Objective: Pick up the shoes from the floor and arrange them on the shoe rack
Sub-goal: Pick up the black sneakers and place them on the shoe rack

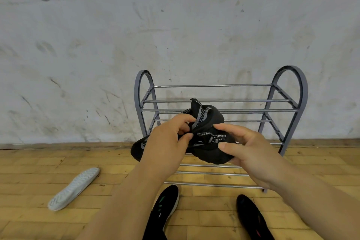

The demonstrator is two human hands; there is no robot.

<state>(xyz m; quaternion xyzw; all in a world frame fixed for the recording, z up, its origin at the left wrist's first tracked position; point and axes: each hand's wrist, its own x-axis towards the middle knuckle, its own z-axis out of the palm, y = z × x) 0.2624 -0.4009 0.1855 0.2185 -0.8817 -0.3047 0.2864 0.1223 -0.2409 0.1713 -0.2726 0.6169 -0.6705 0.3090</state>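
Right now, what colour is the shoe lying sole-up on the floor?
White; the white sole-up shoe shows clearly in the head view.

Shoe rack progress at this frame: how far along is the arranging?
Nothing looks done: the shoe rack shows only bare rails. In hand: the left hand and right hand hold a black shoe in front of the rack. Left: a white shoe lies sole-up on the floor.

Left hand (167,140) hides the middle of the black shoes (206,142); their strap lettering is too small to read; both forearms cut off at six o'clock
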